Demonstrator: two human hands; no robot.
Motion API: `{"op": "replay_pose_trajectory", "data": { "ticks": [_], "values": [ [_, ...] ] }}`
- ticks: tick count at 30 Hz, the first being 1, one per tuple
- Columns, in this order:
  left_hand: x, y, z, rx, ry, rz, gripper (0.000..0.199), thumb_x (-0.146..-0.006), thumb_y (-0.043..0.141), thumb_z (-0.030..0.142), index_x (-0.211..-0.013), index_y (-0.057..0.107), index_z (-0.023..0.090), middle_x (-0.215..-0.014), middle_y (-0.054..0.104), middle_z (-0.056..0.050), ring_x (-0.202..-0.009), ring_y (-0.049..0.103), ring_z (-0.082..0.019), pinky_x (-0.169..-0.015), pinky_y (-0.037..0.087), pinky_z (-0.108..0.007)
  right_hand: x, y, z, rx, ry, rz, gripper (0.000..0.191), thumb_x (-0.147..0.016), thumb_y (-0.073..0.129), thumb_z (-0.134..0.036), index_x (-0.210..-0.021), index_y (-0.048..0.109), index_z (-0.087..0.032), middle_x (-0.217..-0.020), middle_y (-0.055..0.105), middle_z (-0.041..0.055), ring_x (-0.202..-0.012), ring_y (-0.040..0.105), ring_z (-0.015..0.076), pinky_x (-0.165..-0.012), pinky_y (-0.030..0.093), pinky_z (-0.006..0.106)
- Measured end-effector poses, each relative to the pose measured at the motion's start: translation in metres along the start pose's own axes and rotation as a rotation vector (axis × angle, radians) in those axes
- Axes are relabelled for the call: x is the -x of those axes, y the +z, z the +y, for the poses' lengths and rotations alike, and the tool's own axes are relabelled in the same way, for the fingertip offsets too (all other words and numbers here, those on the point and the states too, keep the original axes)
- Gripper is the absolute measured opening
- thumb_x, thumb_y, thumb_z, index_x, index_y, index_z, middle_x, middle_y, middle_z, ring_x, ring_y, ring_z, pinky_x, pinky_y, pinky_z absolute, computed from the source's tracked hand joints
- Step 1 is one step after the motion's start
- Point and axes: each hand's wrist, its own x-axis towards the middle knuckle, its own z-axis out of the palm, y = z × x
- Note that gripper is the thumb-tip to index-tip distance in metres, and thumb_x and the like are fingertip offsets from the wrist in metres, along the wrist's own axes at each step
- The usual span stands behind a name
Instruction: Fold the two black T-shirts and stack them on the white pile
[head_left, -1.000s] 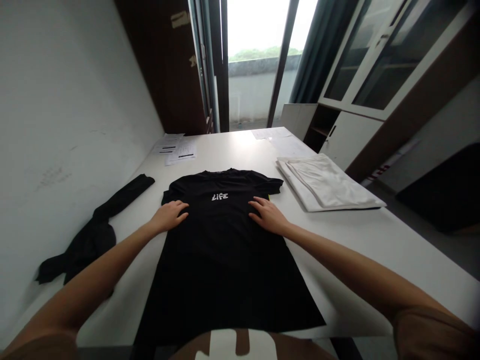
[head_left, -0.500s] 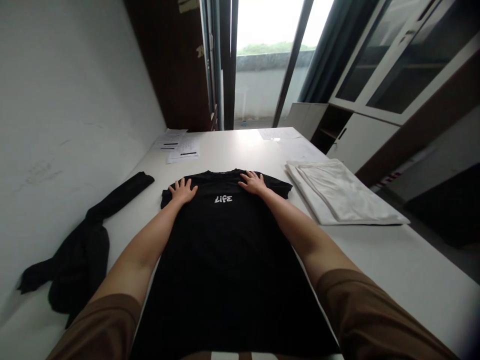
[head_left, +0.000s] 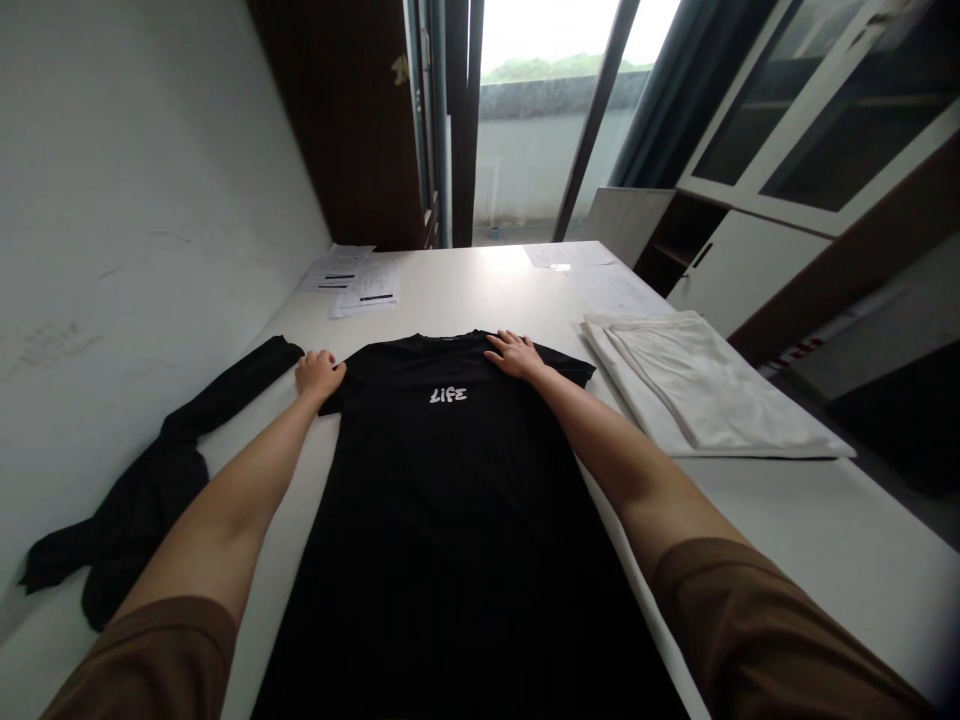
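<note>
A black T-shirt (head_left: 457, 500) lies spread flat on the white table, its collar at the far end and small white lettering on its chest. At the left sleeve's edge, my left hand (head_left: 320, 376) has its fingers curled, closed on the sleeve fabric; the fingertips are partly hidden. My right hand (head_left: 515, 354) rests flat on the shirt's right shoulder beside the collar, fingers stretched out. The shirt's lower end runs out of the bottom of the view.
Another black garment (head_left: 150, 480) lies crumpled along the wall at left. Folded white cloth (head_left: 712, 385) sits on the table's right side. Paper sheets (head_left: 367, 290) lie at the far left of the table (head_left: 465, 285), with more papers (head_left: 600, 280) at the far right.
My left hand has moved left from flat on the shirt's shoulder to the sleeve edge, its fingers now curled. My right hand stays on the right shoulder. The view has shifted slightly.
</note>
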Motion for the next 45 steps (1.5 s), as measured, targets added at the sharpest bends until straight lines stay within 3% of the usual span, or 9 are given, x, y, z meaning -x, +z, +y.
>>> {"op": "replay_pose_trajectory", "data": {
  "ticks": [4, 8, 12, 17, 24, 29, 34, 39, 45],
  "values": [
    [-0.020, -0.016, 0.003, 0.059, -0.020, -0.206, 0.019, -0.084, 0.063, 0.039, -0.092, 0.061, 0.022, -0.099, 0.070, -0.008, -0.100, 0.063, -0.027, -0.086, 0.047, -0.033, -0.004, -0.009, -0.008, 0.046, 0.104, 0.124, 0.059, -0.104, 0.038, -0.057, -0.152, 0.047, -0.023, -0.150, 0.050, 0.0148, -0.137, 0.043, 0.0337, -0.115, 0.031, 0.049],
    [-0.036, -0.029, 0.009, 0.122, -0.054, -0.256, 0.022, -0.089, 0.059, 0.041, -0.097, 0.058, 0.021, -0.091, 0.068, -0.007, -0.085, 0.063, -0.023, -0.072, 0.046, -0.029, -0.016, -0.024, -0.008, 0.146, 0.301, 0.126, 0.051, -0.099, 0.049, -0.056, -0.132, 0.063, -0.019, -0.128, 0.064, 0.0174, -0.124, 0.052, 0.0356, -0.100, 0.043, 0.046],
    [-0.037, -0.038, -0.005, 0.236, -0.084, -0.377, 0.040, -0.083, 0.066, 0.053, -0.105, 0.059, 0.020, -0.086, 0.066, -0.005, -0.073, 0.061, -0.019, -0.061, 0.044, -0.026, -0.029, -0.032, -0.001, 0.160, 0.241, -0.020, 0.035, -0.094, 0.058, -0.046, -0.118, 0.069, -0.023, -0.123, 0.068, 0.0127, -0.114, 0.060, 0.0312, -0.089, 0.048, 0.038],
    [-0.037, -0.044, -0.030, 0.332, -0.003, -0.623, 0.036, -0.069, 0.079, 0.048, -0.084, 0.065, 0.019, -0.073, 0.063, -0.001, -0.067, 0.059, -0.017, -0.056, 0.040, -0.024, -0.033, -0.027, 0.002, 0.164, 0.205, 0.020, 0.032, -0.098, 0.053, -0.046, -0.119, 0.066, -0.025, -0.117, 0.070, 0.0122, -0.104, 0.065, 0.0293, -0.079, 0.048, 0.035],
    [-0.048, -0.031, -0.030, 0.272, 0.046, -0.326, 0.026, -0.092, 0.052, 0.043, -0.094, 0.060, 0.019, -0.088, 0.068, -0.002, -0.081, 0.062, -0.017, -0.069, 0.047, -0.024, -0.028, -0.017, -0.004, 0.162, 0.194, 0.152, 0.033, -0.104, 0.044, -0.044, -0.125, 0.059, -0.024, -0.116, 0.070, 0.0135, -0.099, 0.065, 0.0296, -0.080, 0.046, 0.036],
    [-0.043, -0.018, -0.034, 0.108, 0.032, -0.181, 0.019, -0.089, 0.059, 0.039, -0.091, 0.064, 0.021, -0.094, 0.069, -0.005, -0.094, 0.063, -0.025, -0.081, 0.046, -0.031, -0.028, -0.019, -0.005, 0.133, 0.183, 0.211, 0.033, -0.105, 0.040, -0.043, -0.125, 0.058, -0.023, -0.120, 0.069, 0.0143, -0.101, 0.065, 0.0301, -0.082, 0.046, 0.037],
    [-0.030, -0.013, -0.033, -0.024, -0.020, -0.044, 0.018, -0.092, 0.054, 0.031, -0.101, 0.065, 0.020, -0.110, 0.067, -0.013, -0.107, 0.059, -0.031, -0.089, 0.045, -0.040, -0.027, -0.024, 0.020, 0.104, 0.176, 0.156, 0.042, -0.102, 0.044, -0.054, -0.122, 0.063, -0.023, -0.117, 0.071, 0.0136, -0.102, 0.066, 0.0297, -0.083, 0.047, 0.037],
    [-0.027, -0.011, 0.014, -0.098, 0.205, 0.137, 0.023, -0.093, 0.047, 0.023, -0.104, 0.066, 0.018, -0.117, 0.063, -0.015, -0.116, 0.052, -0.032, -0.100, 0.042, -0.045, -0.011, -0.039, 0.064, 0.098, 0.289, 0.082, 0.049, -0.098, 0.049, -0.062, -0.119, 0.069, -0.022, -0.110, 0.074, 0.0133, -0.102, 0.067, 0.0293, -0.083, 0.048, 0.036],
    [-0.025, 0.012, 0.124, 0.056, 0.540, -0.067, 0.025, -0.094, 0.048, 0.026, -0.108, 0.069, 0.021, -0.118, 0.064, -0.010, -0.116, 0.055, -0.027, -0.106, 0.042, -0.039, 0.015, -0.059, 0.100, 0.073, 0.353, -0.052, 0.036, -0.091, 0.061, -0.051, -0.101, 0.076, -0.020, -0.102, 0.075, 0.0113, -0.096, 0.068, 0.0274, -0.079, 0.049, 0.032]
  ]
}}
